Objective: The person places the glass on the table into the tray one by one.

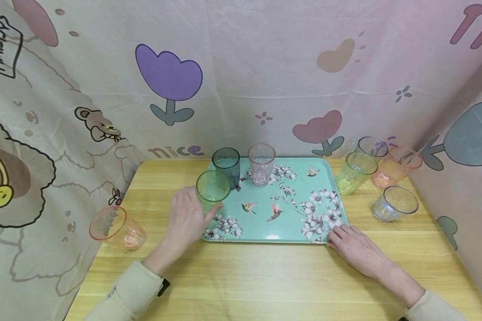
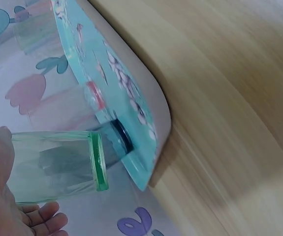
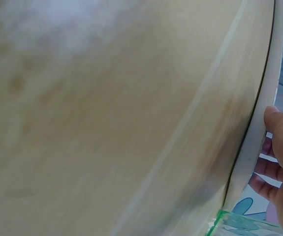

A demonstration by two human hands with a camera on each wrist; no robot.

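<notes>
My right hand touches the floral tray at its near right corner (whether it grips, I can't tell). My left hand grips the green glass by the tray's left side; beyond stand a dark glass and a pink-rimmed glass.

Translucent green glass, upright, apparently above left end of turquoise floral tray
</notes>
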